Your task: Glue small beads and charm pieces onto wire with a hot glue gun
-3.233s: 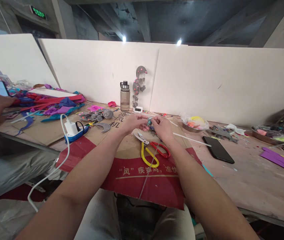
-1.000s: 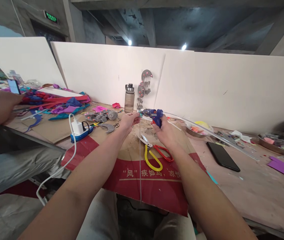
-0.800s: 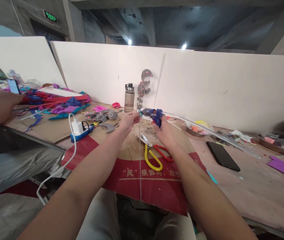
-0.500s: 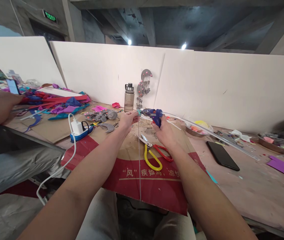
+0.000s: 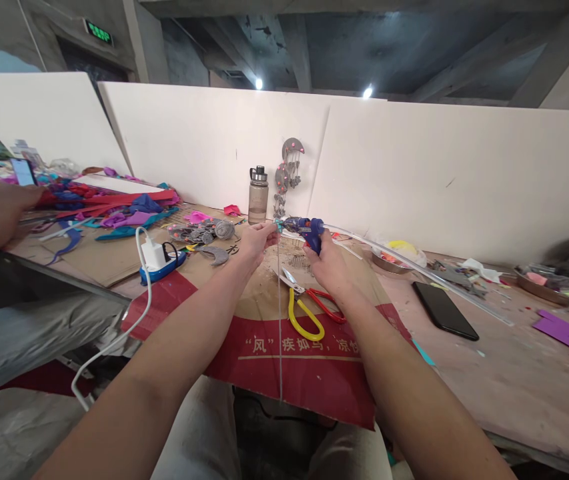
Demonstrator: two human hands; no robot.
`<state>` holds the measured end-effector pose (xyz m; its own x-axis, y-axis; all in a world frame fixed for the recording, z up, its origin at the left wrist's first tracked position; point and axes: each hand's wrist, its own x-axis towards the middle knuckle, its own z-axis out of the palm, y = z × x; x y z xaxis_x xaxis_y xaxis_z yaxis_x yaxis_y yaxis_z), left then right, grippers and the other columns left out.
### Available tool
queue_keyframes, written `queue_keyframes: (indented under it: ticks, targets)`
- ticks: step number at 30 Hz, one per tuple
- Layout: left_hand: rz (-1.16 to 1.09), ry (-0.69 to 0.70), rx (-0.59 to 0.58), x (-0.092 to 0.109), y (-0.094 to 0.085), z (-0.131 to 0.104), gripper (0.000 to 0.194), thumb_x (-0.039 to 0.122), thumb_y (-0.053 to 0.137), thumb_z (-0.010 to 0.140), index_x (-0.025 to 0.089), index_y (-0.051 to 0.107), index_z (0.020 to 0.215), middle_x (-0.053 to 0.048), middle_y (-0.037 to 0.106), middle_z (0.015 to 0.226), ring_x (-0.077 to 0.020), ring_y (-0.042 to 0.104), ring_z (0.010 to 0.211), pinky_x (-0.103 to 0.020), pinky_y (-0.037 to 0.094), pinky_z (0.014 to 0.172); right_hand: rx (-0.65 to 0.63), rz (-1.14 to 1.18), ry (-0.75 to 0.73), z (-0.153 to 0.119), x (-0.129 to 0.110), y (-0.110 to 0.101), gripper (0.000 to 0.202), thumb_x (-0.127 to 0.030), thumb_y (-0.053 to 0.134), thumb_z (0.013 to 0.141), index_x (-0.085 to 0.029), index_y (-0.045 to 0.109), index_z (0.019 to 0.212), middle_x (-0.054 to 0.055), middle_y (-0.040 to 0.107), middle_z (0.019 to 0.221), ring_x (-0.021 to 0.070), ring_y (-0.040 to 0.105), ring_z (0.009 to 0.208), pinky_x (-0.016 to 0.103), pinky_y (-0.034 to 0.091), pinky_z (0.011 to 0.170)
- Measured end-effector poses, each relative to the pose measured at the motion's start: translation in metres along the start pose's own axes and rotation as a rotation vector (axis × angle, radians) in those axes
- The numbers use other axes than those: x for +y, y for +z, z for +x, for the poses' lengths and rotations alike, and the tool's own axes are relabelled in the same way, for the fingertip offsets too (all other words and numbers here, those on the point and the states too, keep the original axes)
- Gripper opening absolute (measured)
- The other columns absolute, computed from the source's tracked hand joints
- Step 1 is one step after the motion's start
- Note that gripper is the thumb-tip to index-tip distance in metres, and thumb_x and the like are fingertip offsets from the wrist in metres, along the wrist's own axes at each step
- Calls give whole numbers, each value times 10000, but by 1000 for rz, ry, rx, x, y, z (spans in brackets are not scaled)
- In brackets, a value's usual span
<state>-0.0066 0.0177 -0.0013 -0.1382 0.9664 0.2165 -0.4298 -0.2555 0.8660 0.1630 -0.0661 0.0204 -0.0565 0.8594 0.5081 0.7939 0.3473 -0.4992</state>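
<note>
Since glue gun [image 5: 310, 229] apparently needs steady target, left grip [image 5: 258, 240] pinches small teal piece [image 5: 279, 225] near its tip; right grip [image 5: 328, 257] wraps gun; scissors [image 5: 299, 290] below both.

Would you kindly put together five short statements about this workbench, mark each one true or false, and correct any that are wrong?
1. The right hand holds a blue glue gun. True.
2. The left hand is empty. False: it holds a small teal piece near the glue gun's front end.
3. The scissors have two red handles. False: one is yellow, the other red.
4. A water bottle stands upright in front of the white panel. True.
5. The black phone lies on the cardboard. False: it lies on the tabletop, to the right of the cardboard.
</note>
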Motion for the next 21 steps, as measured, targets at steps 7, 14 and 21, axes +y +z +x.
queue_keyframes:
  ticks: [7, 14, 21]
  targets:
    - [13, 8, -22, -1, 1, -1, 210, 254, 754, 591, 123, 594, 628, -17, 604, 583, -88, 570, 548, -233, 468, 593, 8, 52, -47, 1, 7, 6, 426, -312, 430, 873, -170, 437, 1275, 141, 645, 1099, 291, 602, 1017, 408, 457, 868]
    - [10, 0, -28, -1, 2, -1, 208, 245, 756, 575, 122, 596, 625, -13, 603, 584, -88, 569, 544, -225, 463, 577, 8, 23, -32, 1, 6, 5, 435, -319, 417, 877, -166, 429, 1284, 142, 652, 1082, 285, 618, 969, 403, 461, 856]
    - [-15, 28, 7, 2, 1, -1, 202, 250, 747, 594, 134, 583, 620, 3, 590, 567, -79, 546, 512, -232, 467, 583, 18, 103, -39, 2, 9, 9, 416, -322, 454, 857, -191, 437, 1251, 123, 656, 1054, 278, 620, 950, 398, 464, 833]
